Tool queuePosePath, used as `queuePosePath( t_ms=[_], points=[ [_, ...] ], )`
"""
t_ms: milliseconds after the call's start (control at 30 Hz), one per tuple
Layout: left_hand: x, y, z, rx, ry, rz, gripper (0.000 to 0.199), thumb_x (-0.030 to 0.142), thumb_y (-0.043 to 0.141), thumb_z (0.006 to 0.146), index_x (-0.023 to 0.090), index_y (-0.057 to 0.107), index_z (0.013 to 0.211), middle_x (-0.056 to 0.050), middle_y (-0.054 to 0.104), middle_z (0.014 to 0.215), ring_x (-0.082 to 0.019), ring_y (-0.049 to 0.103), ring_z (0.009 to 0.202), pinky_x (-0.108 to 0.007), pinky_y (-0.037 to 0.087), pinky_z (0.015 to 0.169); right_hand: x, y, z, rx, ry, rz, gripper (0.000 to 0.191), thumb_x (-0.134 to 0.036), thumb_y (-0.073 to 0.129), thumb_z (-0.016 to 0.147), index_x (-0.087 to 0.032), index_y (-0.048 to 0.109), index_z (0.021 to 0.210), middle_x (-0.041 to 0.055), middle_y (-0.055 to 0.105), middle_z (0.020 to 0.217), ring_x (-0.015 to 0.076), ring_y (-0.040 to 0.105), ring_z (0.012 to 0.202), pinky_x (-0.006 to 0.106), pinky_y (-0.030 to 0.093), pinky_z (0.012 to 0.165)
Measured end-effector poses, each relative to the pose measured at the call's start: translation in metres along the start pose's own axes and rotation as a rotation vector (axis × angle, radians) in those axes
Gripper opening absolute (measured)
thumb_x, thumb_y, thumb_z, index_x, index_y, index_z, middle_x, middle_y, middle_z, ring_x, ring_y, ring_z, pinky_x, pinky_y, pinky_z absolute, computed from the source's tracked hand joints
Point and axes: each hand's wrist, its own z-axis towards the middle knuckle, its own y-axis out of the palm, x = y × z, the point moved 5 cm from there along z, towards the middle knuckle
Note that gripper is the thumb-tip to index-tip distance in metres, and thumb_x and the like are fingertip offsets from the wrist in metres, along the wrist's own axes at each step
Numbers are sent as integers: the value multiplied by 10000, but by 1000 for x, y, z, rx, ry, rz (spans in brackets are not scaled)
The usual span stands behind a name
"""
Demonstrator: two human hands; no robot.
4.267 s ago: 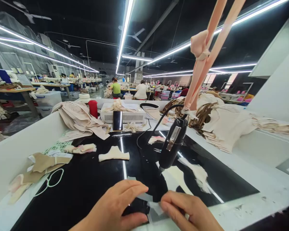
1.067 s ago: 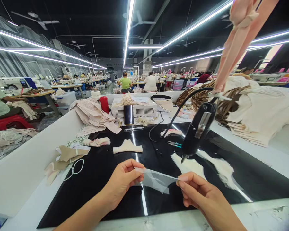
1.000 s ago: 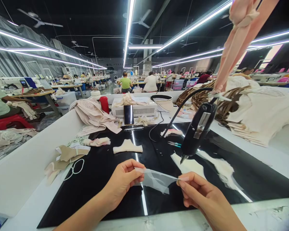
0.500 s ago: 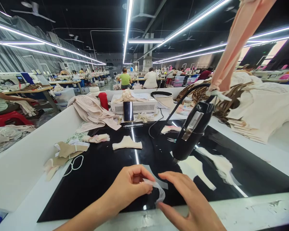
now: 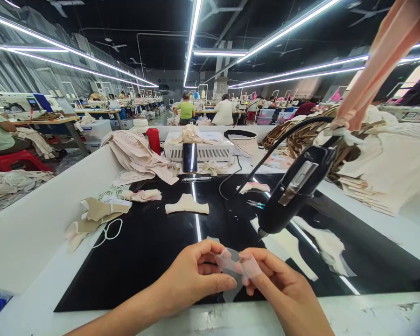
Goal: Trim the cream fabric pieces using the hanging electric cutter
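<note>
A thin translucent strip [image 5: 231, 262] is stretched between my two hands, just above the black board [image 5: 136, 275]. My left hand [image 5: 192, 275] pinches one end of it, fingers curled with the thumb below. At the other end, my right hand [image 5: 278, 280] grips it between thumb and forefinger. Part of another translucent piece [image 5: 213, 239] shows behind my left fingers. Close beyond my right hand hangs a black hand-held tool [image 5: 294, 189], tip down, from a tied pink fabric strip [image 5: 381, 60]. A cream cut piece [image 5: 287, 252] lies under the tool's tip.
A cream shaped piece [image 5: 187, 205], small snips [image 5: 255, 204] and a pale piece [image 5: 327, 245] lie on the board. A phone [image 5: 189, 157] leans on a white box [image 5: 213, 151]. Fabric stacks [image 5: 388, 163] stand right; beige pieces [image 5: 101, 214] lie left. Several people work beyond.
My right hand has closed from an open spread onto the strip's free end. The strip, curled before, is now drawn out between both hands. The view has shifted slightly.
</note>
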Motion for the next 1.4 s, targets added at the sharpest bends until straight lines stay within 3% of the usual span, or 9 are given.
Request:
queuePosePath(
  t_ms=[167, 367, 500, 633, 800, 967, 1067, 1200, 1400],
  points=[
    [2, 0, 0, 40, -2, -37, 284, 410, 809, 847, 147, 710, 887, -60, 733, 883, -180, 676, 867, -314, 508, 877, 14, -6, -2, 12, 29, -15, 519, -724, 682, 806, -224, 743, 934, 36, 710, 718, 208, 666, 652, 303, 587, 658],
    [1, 0, -2, -2, -103, -69, 344, 463, 804, 844, 144, 678, 869, -49, 714, 746, -127, 634, 616, -264, 507, 662, 10, -31, -6, 224, -133, -286, 401, -635, 589, 907, -304, 704, 1102, 62, 722, 1226, 281, 689, 1070, 331, 579, 911],
    [0, 0, -1, -17, -112, -18, 341, 480, 761, 879, 147, 692, 904, -40, 702, 727, -105, 601, 556, -235, 489, 596, 9, -15, -7, 86, -218, -257, 381, -587, 471, 996, -309, 705, 1112, 58, 705, 1288, 270, 652, 1211, 335, 519, 1046],
    [-1, -2, 0, -27, -97, 14, 367, 516, 711, 907, 150, 693, 936, -15, 662, 691, -94, 576, 518, -224, 494, 556, 19, 6, -5, -72, -215, -226, 350, -568, 491, 996, -284, 676, 1082, 55, 733, 1148, 225, 702, 1037, 267, 564, 898],
    [-3, -11, 5, 8, -86, 73, 366, 518, 673, 923, 154, 680, 958, 34, 598, 637, -65, 492, 445, -197, 461, 479, 22, 9, 5, -51, -340, -319, 224, -455, 567, 998, -271, 667, 919, 7, 687, 824, 173, 660, 732, 231, 566, 715],
    [-12, -27, 12, 112, -49, 108, 302, 402, 714, 885, 169, 660, 1070, 29, 626, 795, -63, 522, 500, -205, 491, 495, 21, 6, 16, -17, -543, -458, 152, -321, 523, 1047, -308, 674, 1058, 1, 702, 959, 150, 698, 802, 214, 571, 729],
    [-12, -36, 13, 204, -33, 261, 251, 345, 683, 899, 212, 651, 1110, 39, 616, 859, -82, 558, 575, -210, 492, 527, 20, 8, 20, -23, -661, -571, 167, -296, 508, 1059, -310, 657, 1133, 7, 713, 1028, 142, 727, 885, 204, 578, 777],
    [0, -41, 10, 289, 34, 717, 137, 275, 649, 934, 254, 637, 1068, 67, 645, 858, -92, 534, 612, -228, 417, 587, 19, 13, 25, -10, -718, -753, 214, -317, 453, 1083, -296, 649, 1164, -4, 727, 1011, 114, 745, 798, 175, 576, 648],
    [5, -35, 8, 294, 200, 1247, 67, 212, 626, 981, 235, 602, 923, 56, 660, 850, -147, 629, 766, -271, 409, 705, 21, 23, 27, 51, -771, -989, 364, -351, 325, 1112, -283, 682, 1119, 9, 745, 969, 149, 737, 800, 223, 546, 561]
  ],
)
